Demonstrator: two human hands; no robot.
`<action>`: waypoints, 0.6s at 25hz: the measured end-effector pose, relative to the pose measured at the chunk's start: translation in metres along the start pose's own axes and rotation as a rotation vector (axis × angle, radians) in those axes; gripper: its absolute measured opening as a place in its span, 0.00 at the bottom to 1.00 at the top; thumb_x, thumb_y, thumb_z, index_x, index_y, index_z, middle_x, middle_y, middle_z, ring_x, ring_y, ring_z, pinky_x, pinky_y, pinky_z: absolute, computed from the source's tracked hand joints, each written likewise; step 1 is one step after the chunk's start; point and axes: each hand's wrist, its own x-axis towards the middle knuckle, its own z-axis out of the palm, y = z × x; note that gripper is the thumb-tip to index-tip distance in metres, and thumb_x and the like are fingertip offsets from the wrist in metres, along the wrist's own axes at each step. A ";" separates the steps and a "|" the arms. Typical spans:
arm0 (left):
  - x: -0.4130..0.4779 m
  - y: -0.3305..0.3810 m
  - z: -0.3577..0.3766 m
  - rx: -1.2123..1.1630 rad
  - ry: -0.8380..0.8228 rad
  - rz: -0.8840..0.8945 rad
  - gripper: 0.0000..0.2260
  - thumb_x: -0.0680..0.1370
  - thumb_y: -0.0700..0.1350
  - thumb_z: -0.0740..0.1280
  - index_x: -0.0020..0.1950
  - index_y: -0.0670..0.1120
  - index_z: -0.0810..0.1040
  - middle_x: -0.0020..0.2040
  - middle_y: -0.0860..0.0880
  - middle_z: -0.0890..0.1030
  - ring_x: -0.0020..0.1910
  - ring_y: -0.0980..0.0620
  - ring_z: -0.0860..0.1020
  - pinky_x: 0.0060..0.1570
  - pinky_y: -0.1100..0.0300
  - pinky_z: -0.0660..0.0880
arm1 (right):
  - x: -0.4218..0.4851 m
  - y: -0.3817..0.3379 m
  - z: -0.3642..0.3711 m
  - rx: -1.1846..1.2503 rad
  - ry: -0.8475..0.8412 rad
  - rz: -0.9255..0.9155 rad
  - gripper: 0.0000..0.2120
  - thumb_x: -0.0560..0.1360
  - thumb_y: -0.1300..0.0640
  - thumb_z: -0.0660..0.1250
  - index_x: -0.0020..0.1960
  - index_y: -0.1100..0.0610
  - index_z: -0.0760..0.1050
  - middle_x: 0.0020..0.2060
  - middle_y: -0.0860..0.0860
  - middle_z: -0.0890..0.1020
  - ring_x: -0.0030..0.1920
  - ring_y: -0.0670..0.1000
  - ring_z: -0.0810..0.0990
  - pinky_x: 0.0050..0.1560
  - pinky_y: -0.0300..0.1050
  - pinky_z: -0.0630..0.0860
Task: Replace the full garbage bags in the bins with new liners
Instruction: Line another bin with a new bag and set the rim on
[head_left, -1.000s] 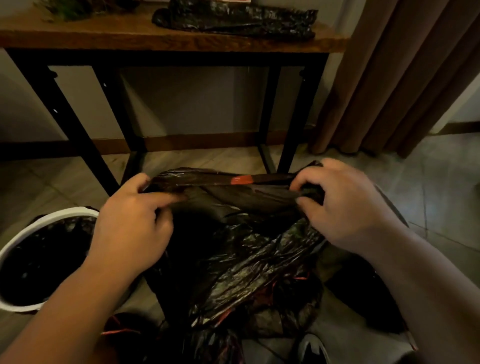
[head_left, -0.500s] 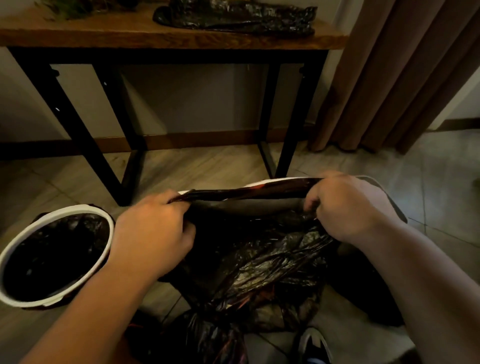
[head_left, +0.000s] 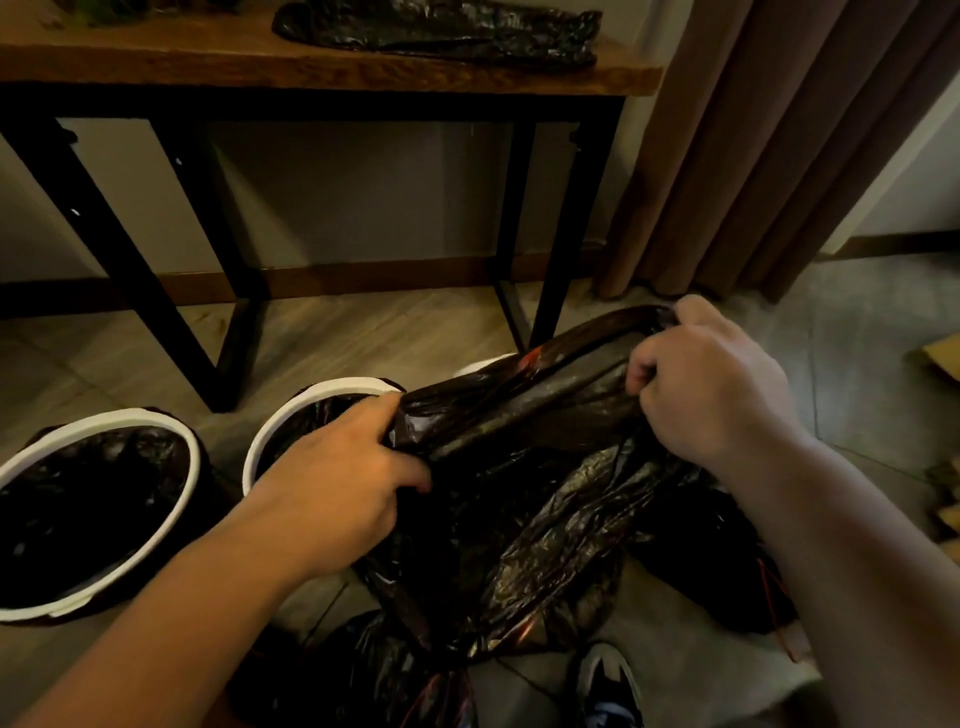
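A black garbage bag (head_left: 524, 499) hangs stretched between my hands over the floor. My left hand (head_left: 337, 483) grips its mouth at the left and my right hand (head_left: 711, 384) grips the mouth at the right, a red drawstring showing at the rim. Two white-rimmed bins stand on the floor: one at far left (head_left: 130, 418) and one just behind my left hand (head_left: 311, 400); both hold black liners. A sliver of a third white rim (head_left: 480, 365) peeks out behind the bag.
A wooden table with black legs (head_left: 363, 73) stands against the wall, a folded black bag (head_left: 441, 26) lying on it. A brown curtain (head_left: 779, 145) hangs at right. Tied black bags (head_left: 374, 675) lie near my shoe (head_left: 608, 686). Cardboard (head_left: 940, 358) sits at far right.
The view has swung to the right, bringing a second bin into sight. Both hands keep hold of the bag's mouth, whose right end is now higher than the left.
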 end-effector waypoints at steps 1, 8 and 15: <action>0.004 0.000 0.003 0.074 -0.042 -0.064 0.23 0.74 0.48 0.57 0.65 0.62 0.81 0.69 0.50 0.71 0.70 0.46 0.72 0.65 0.49 0.75 | -0.001 0.000 -0.001 0.002 -0.008 -0.007 0.09 0.74 0.56 0.69 0.40 0.43 0.83 0.48 0.45 0.71 0.46 0.49 0.71 0.37 0.45 0.68; 0.012 0.001 0.004 0.018 0.303 -0.402 0.10 0.73 0.43 0.72 0.53 0.51 0.86 0.51 0.47 0.81 0.47 0.41 0.81 0.43 0.49 0.81 | 0.004 -0.019 -0.005 0.023 -0.178 -0.009 0.14 0.80 0.56 0.62 0.45 0.46 0.85 0.49 0.47 0.78 0.47 0.53 0.79 0.48 0.51 0.80; 0.014 0.006 0.009 0.220 0.177 -0.299 0.05 0.68 0.38 0.75 0.41 0.46 0.83 0.43 0.46 0.76 0.38 0.45 0.74 0.29 0.56 0.71 | 0.006 -0.015 -0.001 -0.032 -0.365 0.019 0.21 0.76 0.57 0.68 0.65 0.39 0.78 0.56 0.48 0.81 0.54 0.54 0.80 0.51 0.50 0.81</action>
